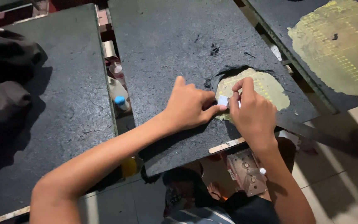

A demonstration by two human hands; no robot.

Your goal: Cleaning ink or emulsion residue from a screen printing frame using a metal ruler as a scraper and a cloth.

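My left hand [189, 105] and my right hand [251, 110] meet over a dark flat board [166, 45]. Between their fingertips they pinch a small pale blue-white piece [223, 101]. Just beyond it the board's dark coating is stripped away, leaving a yellowish patch [266, 85] with a faint grid. A torn dark flap [231, 71] curls along the patch's far edge. My right hand covers the near part of the patch.
A second dark board [59, 108] lies at left with black cloth [5, 83] on it. A third board [311, 25] at right shows a larger yellow patch [336, 45]. Bottles [119, 89] stand in the gap between boards. A metal bracket [245, 172] hangs below.
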